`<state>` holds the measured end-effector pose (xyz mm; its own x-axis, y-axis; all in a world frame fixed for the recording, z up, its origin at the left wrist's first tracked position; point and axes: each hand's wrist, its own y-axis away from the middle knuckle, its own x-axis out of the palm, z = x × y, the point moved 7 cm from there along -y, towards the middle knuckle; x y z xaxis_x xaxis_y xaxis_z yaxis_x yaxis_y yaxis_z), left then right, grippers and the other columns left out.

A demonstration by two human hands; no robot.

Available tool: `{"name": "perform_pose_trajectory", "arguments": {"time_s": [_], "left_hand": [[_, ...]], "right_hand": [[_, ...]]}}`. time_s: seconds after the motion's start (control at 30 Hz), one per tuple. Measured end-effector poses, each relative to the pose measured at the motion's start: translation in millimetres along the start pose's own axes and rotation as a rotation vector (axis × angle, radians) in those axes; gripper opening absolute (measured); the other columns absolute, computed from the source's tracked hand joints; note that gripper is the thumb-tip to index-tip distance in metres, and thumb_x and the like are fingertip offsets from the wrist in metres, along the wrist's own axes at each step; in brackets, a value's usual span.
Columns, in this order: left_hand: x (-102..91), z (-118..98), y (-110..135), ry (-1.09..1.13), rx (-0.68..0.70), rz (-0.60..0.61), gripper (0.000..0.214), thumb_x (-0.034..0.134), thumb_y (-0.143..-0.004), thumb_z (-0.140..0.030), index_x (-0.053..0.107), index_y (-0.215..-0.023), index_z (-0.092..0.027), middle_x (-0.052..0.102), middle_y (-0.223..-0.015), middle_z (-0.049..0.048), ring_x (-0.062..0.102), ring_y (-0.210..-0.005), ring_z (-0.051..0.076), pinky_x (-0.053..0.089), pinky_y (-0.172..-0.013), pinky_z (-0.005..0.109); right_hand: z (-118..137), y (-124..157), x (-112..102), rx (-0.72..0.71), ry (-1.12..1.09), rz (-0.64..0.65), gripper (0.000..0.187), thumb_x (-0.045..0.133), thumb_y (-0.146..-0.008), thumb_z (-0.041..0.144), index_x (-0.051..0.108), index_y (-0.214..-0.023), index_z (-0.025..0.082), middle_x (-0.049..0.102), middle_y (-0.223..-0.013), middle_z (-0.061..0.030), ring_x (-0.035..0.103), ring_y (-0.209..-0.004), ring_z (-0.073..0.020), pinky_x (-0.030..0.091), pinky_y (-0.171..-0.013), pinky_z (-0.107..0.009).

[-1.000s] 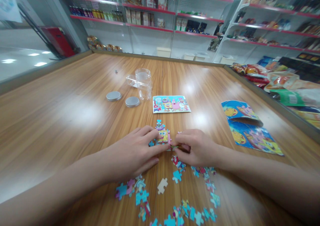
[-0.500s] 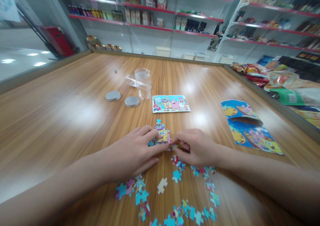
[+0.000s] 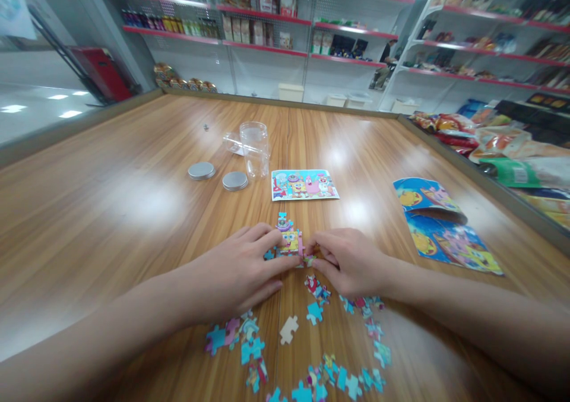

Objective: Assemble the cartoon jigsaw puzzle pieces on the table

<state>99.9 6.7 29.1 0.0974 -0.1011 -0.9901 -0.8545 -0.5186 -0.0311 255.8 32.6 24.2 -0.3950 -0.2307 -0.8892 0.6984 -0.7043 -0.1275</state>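
A small joined cluster of puzzle pieces (image 3: 290,240) lies on the wooden table (image 3: 133,200). My left hand (image 3: 240,271) rests flat beside it, fingers stretched out, fingertips pressing on its left edge. My right hand (image 3: 350,261) has its fingers curled and pinched on a puzzle piece (image 3: 310,259) at the cluster's right edge. Several loose puzzle pieces (image 3: 312,354) lie scattered nearer to me, one of them face down (image 3: 288,329).
A printed reference picture (image 3: 304,184) lies beyond the cluster. Further back stand a clear plastic jar (image 3: 255,148) and two round metal lids (image 3: 234,180). Colourful puzzle bags (image 3: 445,227) lie at the right, snack packets (image 3: 512,146) beyond the table's right edge, store shelves behind.
My right hand has shifted slightly left, closer to the cluster, with its fingertips at the cluster's right edge. My left hand has stayed in place.
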Motion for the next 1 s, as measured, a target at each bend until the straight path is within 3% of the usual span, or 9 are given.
{"name": "perform_pose_trajectory", "arguments": {"time_s": [0.5,1.0], "left_hand": [[0.1,0.2,0.9,0.005,-0.008,0.003,0.046,0.052,-0.102,-0.032,0.045,-0.148,-0.029,0.053,-0.122,0.0112,0.051,-0.114,0.031,0.050,-0.097,0.053],[-1.4,-0.8,0.6,-0.015,0.006,-0.029,0.044,0.055,-0.101,-0.030,0.050,-0.144,-0.029,0.055,-0.119,0.0108,0.052,-0.111,0.030,0.051,-0.094,0.050]], "right_hand": [[-0.9,0.7,0.4,-0.004,0.000,0.025,0.015,0.061,-0.091,0.027,0.064,-0.103,0.018,0.055,-0.064,0.0042,0.050,-0.058,-0.0113,0.030,-0.059,-0.026],[3.2,0.7,-1.5,-0.083,-0.025,-0.057,0.017,0.059,-0.090,0.026,0.064,-0.104,0.017,0.051,-0.061,0.0062,0.047,-0.054,-0.0098,0.032,-0.058,-0.025]]}}
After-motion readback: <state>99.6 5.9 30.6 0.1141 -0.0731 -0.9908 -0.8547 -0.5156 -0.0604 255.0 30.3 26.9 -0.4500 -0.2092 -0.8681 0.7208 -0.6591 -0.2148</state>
